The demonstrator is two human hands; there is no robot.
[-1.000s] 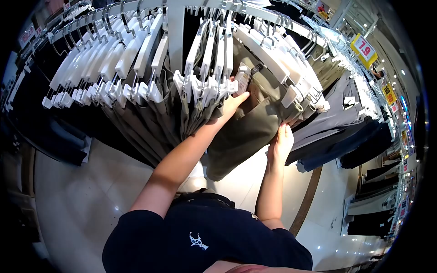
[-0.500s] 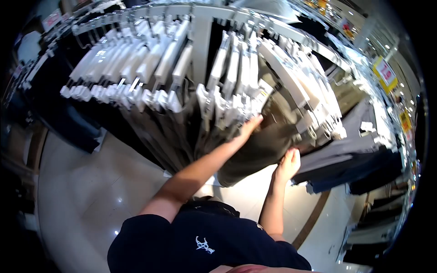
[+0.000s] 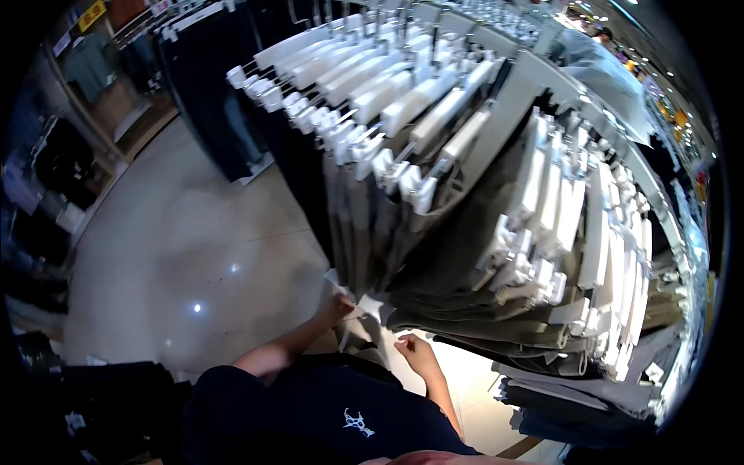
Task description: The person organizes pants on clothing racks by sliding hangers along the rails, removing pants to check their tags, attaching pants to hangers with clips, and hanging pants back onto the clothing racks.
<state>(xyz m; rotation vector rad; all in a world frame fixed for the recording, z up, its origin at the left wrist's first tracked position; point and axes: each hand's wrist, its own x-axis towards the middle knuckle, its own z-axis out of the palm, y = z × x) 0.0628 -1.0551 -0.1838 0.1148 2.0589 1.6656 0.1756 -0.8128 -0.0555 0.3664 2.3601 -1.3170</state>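
My left hand (image 3: 339,306) is low, beside the bottom of the hanging trousers (image 3: 356,225). It is dim and smeared, so its fingers and any contact with the cloth cannot be made out. To its right, my right hand (image 3: 417,353) is in front of my body with its fingers loosely bent and a little apart. Nothing shows in it, and it is just below the dark olive trousers (image 3: 465,256). White hangers (image 3: 403,97) carry the grey-brown trousers on the left. More white hangers (image 3: 546,201) hold the olive ones on the right.
A metal rack rail (image 3: 593,108) curves around at the upper right. Folded or hanging grey and navy trousers (image 3: 573,395) are at the lower right. Dark trousers (image 3: 213,93) hang at the upper left, over a shiny tiled floor (image 3: 178,256). A dark stack of clothing (image 3: 124,403) is at lower left.
Both hands have come away from the olive trousers and dropped toward my body. The view has turned left, so the rack sits farther right and more floor shows on the left.
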